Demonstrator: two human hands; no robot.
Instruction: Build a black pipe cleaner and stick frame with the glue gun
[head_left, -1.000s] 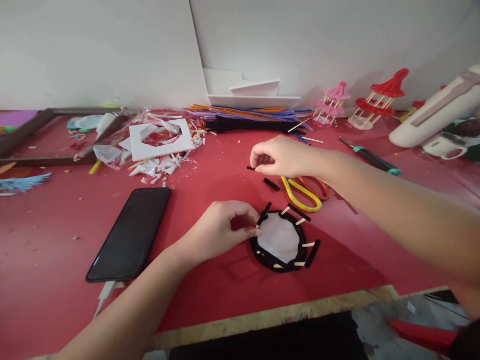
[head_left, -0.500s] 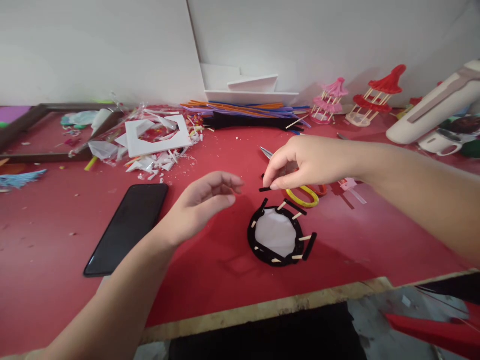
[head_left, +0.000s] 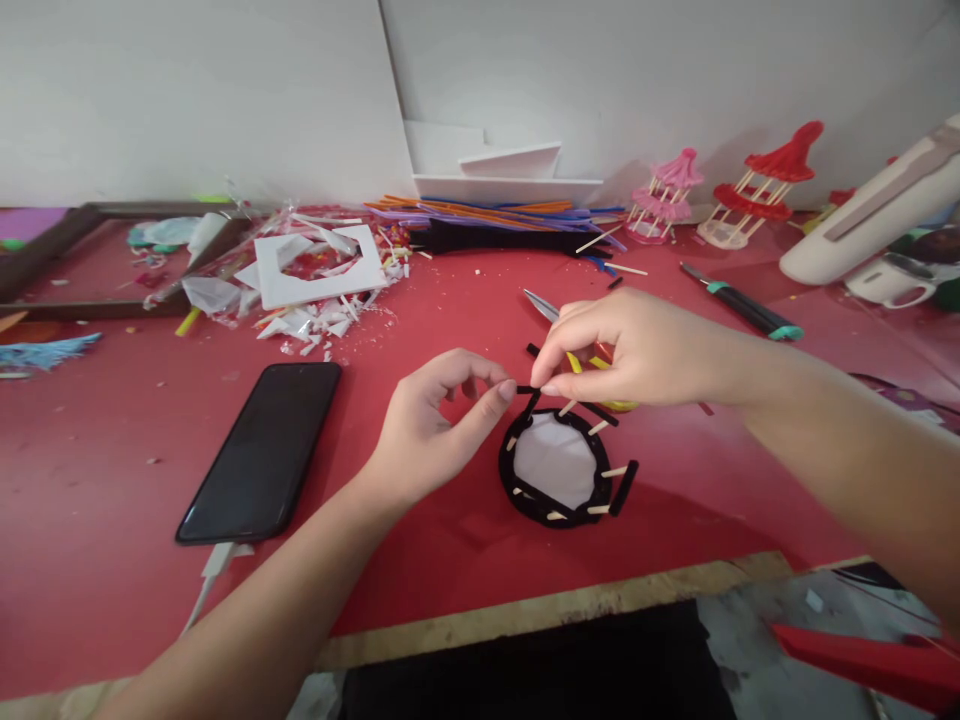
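Black strip (head_left: 527, 389), and we find it just above the back-left rim of the round base (head_left: 556, 460), level between 2 hands. Our right hand (head_left: 541, 388) has thumb and forefinger pinching its right end; our left hand (head_left: 510, 384) has thumb and forefinger drawn close at the other end, and whether they grip or merely touch, we can't tell. Over to the right edge: a purple thing (head_left: 904, 400), any print on it too small for us to read. Containers now! A white mug (head_left: 892, 283), its inside hidden from us, near a pale bottle (head_left: 862, 210) that leans. At the back left, a clear, crinkled bag (head_left: 214, 298) lies among scraps beside a flat white board (head_left: 319, 297) with an angular hole. And what textures: the base has a dark, fuzzy-looking rim around a smooth white middle, pale rounded sticks (head_left: 615, 472) rising from it, some joined by black bars. Beyond our right fingers, shiny scissors (head_left: 541, 305) lie partly covered.
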